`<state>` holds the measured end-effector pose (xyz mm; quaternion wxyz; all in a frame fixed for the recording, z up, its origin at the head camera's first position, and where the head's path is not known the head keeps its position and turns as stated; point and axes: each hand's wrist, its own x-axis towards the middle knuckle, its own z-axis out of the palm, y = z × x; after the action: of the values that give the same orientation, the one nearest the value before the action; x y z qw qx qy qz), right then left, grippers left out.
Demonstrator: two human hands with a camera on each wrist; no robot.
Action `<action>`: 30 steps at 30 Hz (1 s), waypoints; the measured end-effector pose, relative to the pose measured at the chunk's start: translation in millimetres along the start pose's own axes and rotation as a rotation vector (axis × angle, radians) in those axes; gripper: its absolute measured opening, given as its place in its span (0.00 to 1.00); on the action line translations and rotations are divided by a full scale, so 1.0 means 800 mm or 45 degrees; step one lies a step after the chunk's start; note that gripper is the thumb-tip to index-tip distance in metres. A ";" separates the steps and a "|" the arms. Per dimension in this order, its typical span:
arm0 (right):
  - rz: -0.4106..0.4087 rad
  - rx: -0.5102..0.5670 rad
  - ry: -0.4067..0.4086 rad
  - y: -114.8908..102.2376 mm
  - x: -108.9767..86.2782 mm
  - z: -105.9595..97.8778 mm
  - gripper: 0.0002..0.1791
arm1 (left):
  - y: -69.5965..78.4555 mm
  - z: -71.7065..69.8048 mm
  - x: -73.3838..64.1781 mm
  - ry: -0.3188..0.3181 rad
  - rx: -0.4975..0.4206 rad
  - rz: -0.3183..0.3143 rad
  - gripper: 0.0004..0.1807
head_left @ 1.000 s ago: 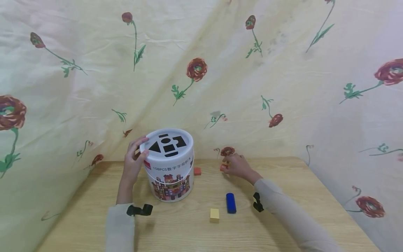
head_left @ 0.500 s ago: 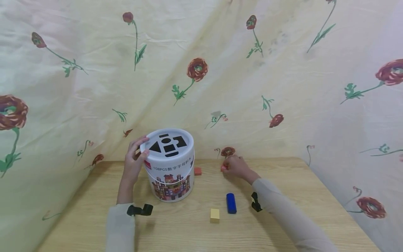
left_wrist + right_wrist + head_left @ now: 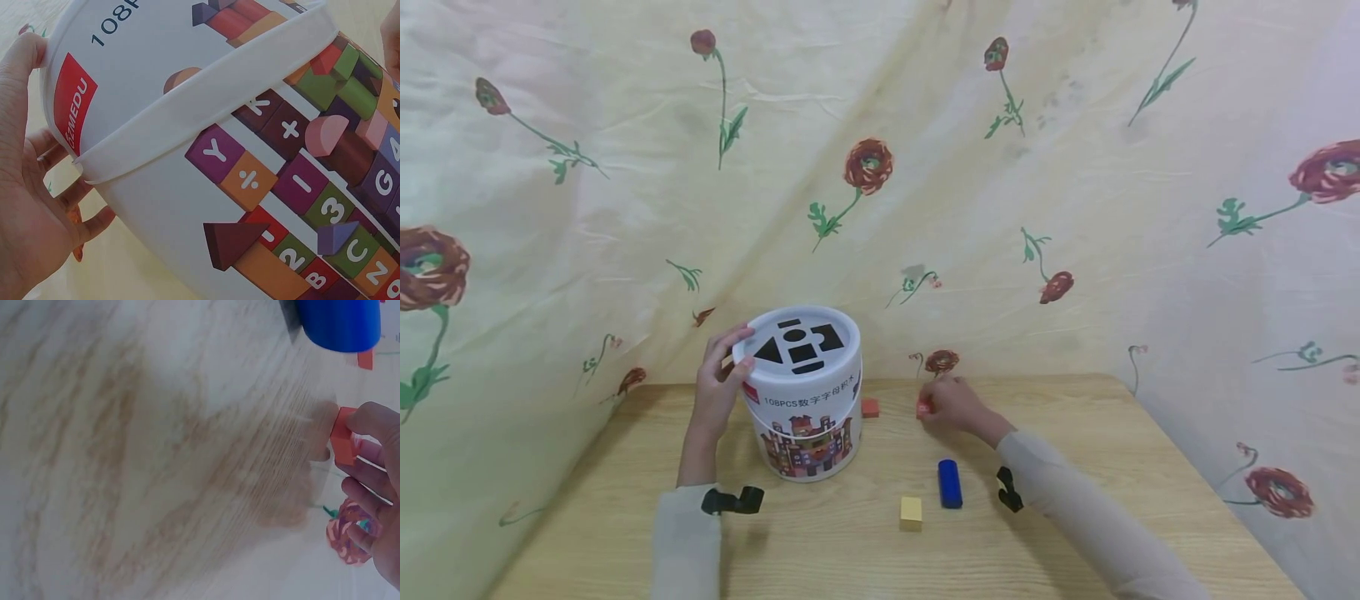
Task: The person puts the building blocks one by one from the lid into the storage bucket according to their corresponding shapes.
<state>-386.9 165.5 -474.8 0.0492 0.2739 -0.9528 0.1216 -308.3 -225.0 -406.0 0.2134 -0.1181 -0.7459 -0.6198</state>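
A white bucket [image 3: 808, 417] with a lid of shaped holes stands at the left of the table. My left hand [image 3: 718, 379] holds its lid edge from the left, thumb in front and fingers further back; the left wrist view shows the bucket's printed side and white handle. At the table's far side, my right hand [image 3: 957, 404] pinches a small red block [image 3: 344, 437] between thumb and fingers. In the head view most of that block is hidden by the hand. Another red block [image 3: 870, 408] lies beside the bucket, on its right.
Nearer to me on the wooden table [image 3: 820, 550] lie a blue cylinder [image 3: 950, 483] and a yellow block [image 3: 911, 513]. A flowered cloth [image 3: 775, 208] hangs behind the table and along its sides.
My right hand has shifted slightly left along the far side of the table, with the red block in its fingers. The left hand and bucket stay where they were.
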 end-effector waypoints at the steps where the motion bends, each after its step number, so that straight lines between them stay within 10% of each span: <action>1: 0.009 0.007 -0.011 -0.003 -0.001 0.000 0.07 | 0.000 0.000 0.000 0.000 -0.001 0.001 0.25; 17: -0.275 0.062 0.034 -0.041 0.003 -0.026 0.06 | -0.004 -0.001 0.000 -0.016 -0.036 0.008 0.25; 30: -0.259 0.090 0.089 -0.074 0.026 -0.091 0.03 | -0.003 -0.001 0.000 -0.017 -0.037 0.004 0.24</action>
<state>-370.4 125.1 -389.1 0.0849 0.3663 -0.9129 0.1590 -309.1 -226.0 -407.7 0.2077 -0.1263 -0.7380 -0.6295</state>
